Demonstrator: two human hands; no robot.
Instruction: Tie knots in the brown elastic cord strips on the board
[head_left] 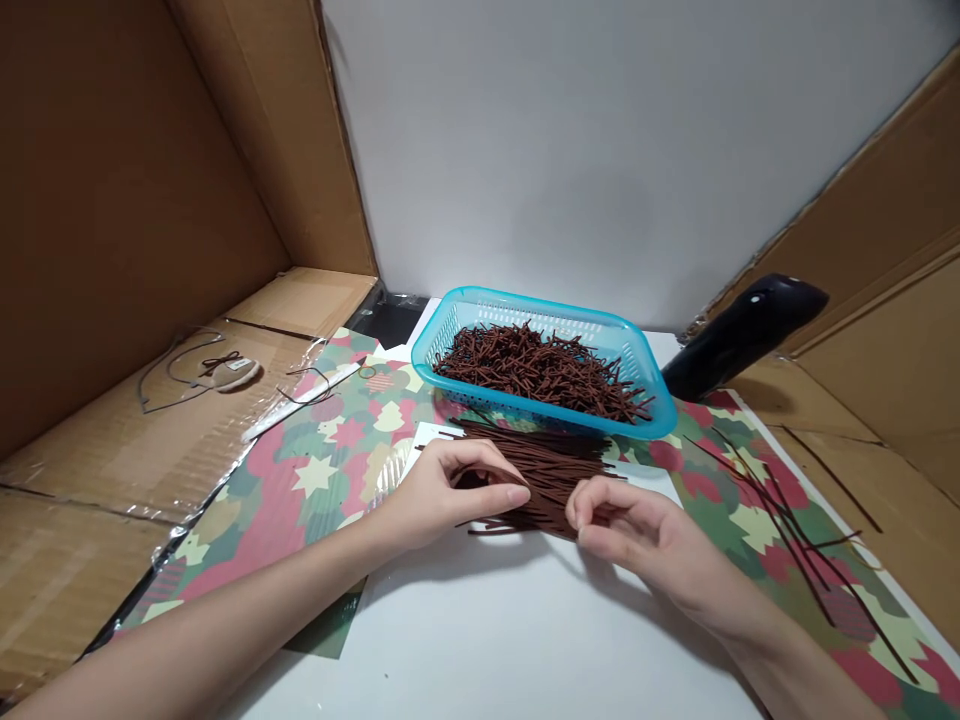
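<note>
A bundle of thin dark-brown cords (551, 465) lies side by side across a white sheet in front of me. Over its left part, my left hand (461, 490) is curved, with thumb and forefinger brought together at the tips. My right hand (634, 525) is at the bundle's right front edge, its fingers curled and the thumb pressed toward the forefinger. Whatever either pinch may hold is too small or hidden to make out. Just behind the bundle stands a blue plastic basket (491, 402), holding a heap of short, cut brown cord pieces (536, 365).
Several long brown cords (799, 530) lie loose at the right. A black object (739, 335) leans beside the basket. On the left are a white strip-like tool (300, 403), a small beige oval item (236, 375) and grey cord. Cardboard walls (277, 120) flank the patterned table cover (277, 510).
</note>
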